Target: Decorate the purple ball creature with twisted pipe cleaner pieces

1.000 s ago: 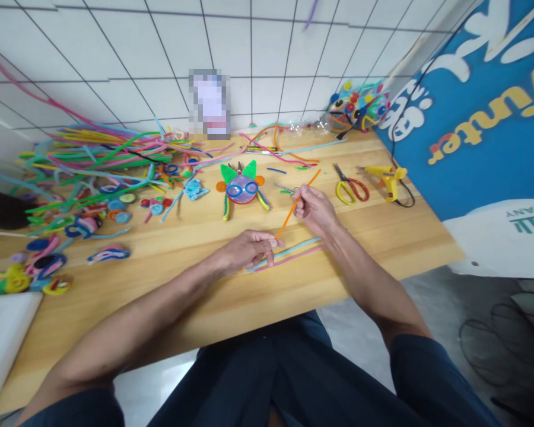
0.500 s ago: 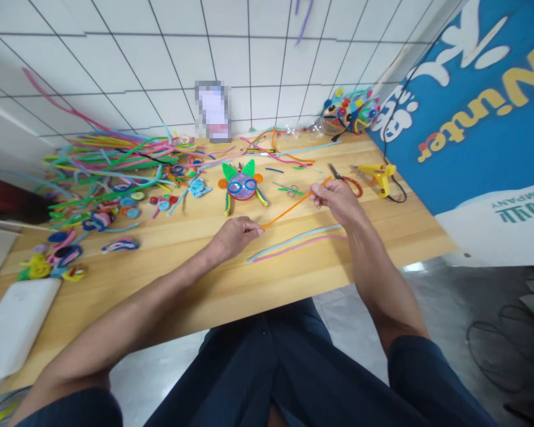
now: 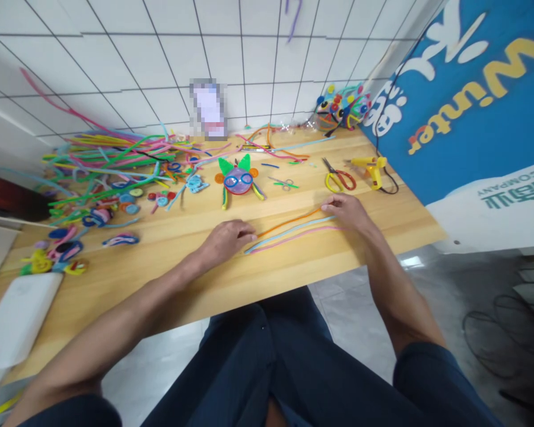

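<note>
An orange pipe cleaner (image 3: 289,223) stretches between my two hands, low over the table or resting on it. My left hand (image 3: 231,236) pinches its left end, and my right hand (image 3: 345,209) pinches the other. Just nearer to me lie a light blue pipe cleaner (image 3: 291,229) and a pink pipe cleaner (image 3: 296,236), side by side and roughly parallel to it; their right ends pass by my right hand. Beyond my hands stands a small purple figure (image 3: 239,179) with green leaf-shaped ears, blue ring glasses and orange coils at its sides.
Scissors (image 3: 339,178) and a yellow glue gun (image 3: 370,171) lie at the right. Heaped pipe cleaners (image 3: 115,155) fill the back left, with small coiled pieces (image 3: 98,218) before them. A white power bank (image 3: 22,320) lies front left. A phone (image 3: 209,110) leans on the wall.
Both hands have lowered the orange pipe cleaner toward the blue and pink ones. It has turned nearly parallel to them, and my right hand has come down, uncovering the scissors' handles.
</note>
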{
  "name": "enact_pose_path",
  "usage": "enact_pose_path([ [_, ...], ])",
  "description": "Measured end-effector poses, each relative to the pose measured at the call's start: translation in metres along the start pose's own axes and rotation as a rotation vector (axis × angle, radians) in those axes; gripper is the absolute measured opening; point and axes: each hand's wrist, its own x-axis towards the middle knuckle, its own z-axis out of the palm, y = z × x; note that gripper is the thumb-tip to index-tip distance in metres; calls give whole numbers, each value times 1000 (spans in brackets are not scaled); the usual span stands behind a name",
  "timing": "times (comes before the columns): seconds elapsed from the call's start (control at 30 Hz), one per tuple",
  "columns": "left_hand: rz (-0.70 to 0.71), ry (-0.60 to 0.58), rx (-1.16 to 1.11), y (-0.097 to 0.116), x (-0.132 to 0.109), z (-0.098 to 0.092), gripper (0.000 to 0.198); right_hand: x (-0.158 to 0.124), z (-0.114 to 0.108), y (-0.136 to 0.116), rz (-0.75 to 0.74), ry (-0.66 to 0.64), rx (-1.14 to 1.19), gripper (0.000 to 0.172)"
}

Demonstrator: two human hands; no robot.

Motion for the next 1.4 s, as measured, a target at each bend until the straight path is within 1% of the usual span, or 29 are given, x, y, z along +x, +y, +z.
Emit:
enact_pose_path([
  [0.1,26,-10,5,0,-9,-4,29,-3,-5,3,-118,5,-130,16],
  [0.17,21,6,51,3,-15,-1,31,-9,-6,0,-214,-4,-225,17],
  [0.2,13,24,89,6,-18,2,33,-14,-5,-4,-262,-17,-260,21],
  [0.27,4,51,182,11,-22,10,42,-26,2,-13,-354,-70,-294,36],
  [0.3,10,55,226,13,-23,14,43,-32,7,-17,-393,-106,-302,41],
  [0.33,23,54,261,14,-23,18,40,-37,12,-21,-423,-138,-307,43],
  [0.4,49,51,301,14,-20,24,26,-42,23,-26,-452,-150,-321,37],
  [0.43,60,52,310,14,-17,26,23,-42,27,-27,-451,-137,-330,32],
  [0.53,70,59,324,12,-3,26,28,-31,34,-24,-425,-89,-346,18],
  [0.6,77,69,340,11,8,25,29,-20,33,-22,-408,-71,-342,15],
  [0.7,74,117,381,8,18,22,29,-8,30,-19,-390,-50,-338,14],
  [0.77,34,158,396,4,16,19,29,-8,26,-18,-381,-52,-344,15],
  [0.83,-31,170,376,-2,7,15,34,-13,24,-17,-378,-53,-348,18],
  [0.9,-75,150,326,-7,-2,11,39,-19,23,-16,-377,-38,-347,22],
  [1.0,-82,111,230,-11,-8,10,41,-21,26,-15,-379,-23,-344,26],
  [1.13,-68,58,165,-7,4,11,31,-13,36,-21,-401,-57,-332,26],
  [1.2,-55,46,151,-4,10,11,29,-13,37,-24,-397,-69,-321,26],
  [1.23,-43,60,136,-3,11,11,29,-15,36,-25,-385,-59,-312,28],
  [1.3,-7,144,63,0,8,12,33,-25,29,-23,-333,15,-266,37],
  [1.37,25,266,-96,2,1,17,44,-39,17,-17,-224,145,-155,49],
  [1.4,17,307,-204,3,-2,21,48,-45,12,-12,-147,212,-75,53],
])
